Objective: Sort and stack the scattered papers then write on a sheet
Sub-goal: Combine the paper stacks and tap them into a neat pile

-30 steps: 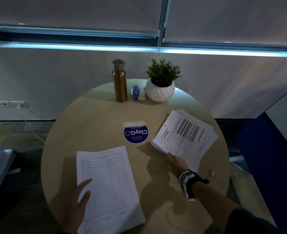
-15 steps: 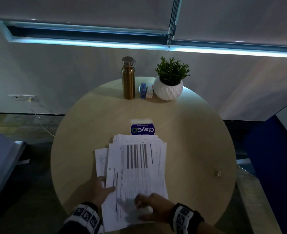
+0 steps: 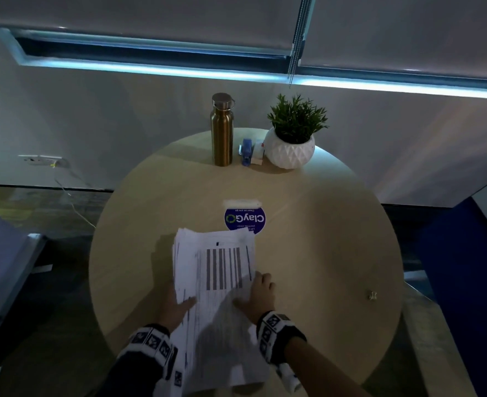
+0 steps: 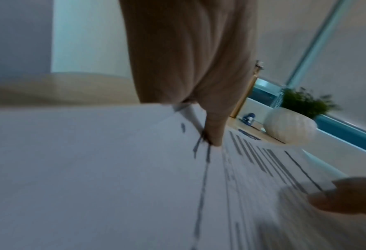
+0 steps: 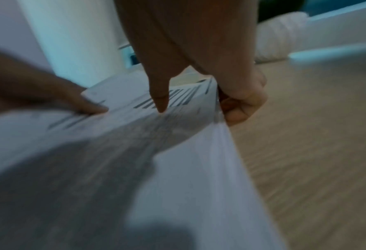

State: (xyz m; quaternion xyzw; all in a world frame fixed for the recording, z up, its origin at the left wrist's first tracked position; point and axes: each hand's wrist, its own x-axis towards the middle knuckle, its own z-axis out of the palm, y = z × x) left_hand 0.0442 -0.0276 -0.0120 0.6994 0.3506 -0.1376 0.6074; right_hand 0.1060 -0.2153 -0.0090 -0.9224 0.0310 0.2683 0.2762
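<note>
While both your hands clamp the stack of papers (image 3: 216, 282) from either side, it sits at the near middle of the round wooden table (image 3: 322, 253), with its near end reaching past the table edge toward you. Your left hand (image 3: 176, 305) is on the stack's left edge, thumb laid on the top sheet, other fingers hidden under or behind the paper. Your right hand (image 3: 261, 293) is on the right edge: thumb on top, fingers curled under the sheets, so it's a pinch grip; the right wrist view shows the curled fingers (image 5: 242, 101) below the paper edge and the thumb tip (image 5: 159, 101) pressing on the print. Left wrist view is blurred, only the thumb (image 4: 214, 132) on the page is clear. Top sheet has a block of dark vertical bars. Edges of the stack are ragged on the left and far sides, not squared. Both wrists wear patterned bands.

Just past the stack's far end, a blue round ClayGo sticker (image 3: 245, 217) on the tabletop, partly covered by the sheets. Small metal binder clip (image 3: 373, 295) well off to the right, near the rim. At the far edge: gold bottle (image 3: 222, 130) upright, blue stapler (image 3: 245, 153) just beside it, small white box (image 3: 258, 153), then potted plant (image 3: 292, 133) in a white faceted pot. Behind it, a wall with drawn blinds.
</note>
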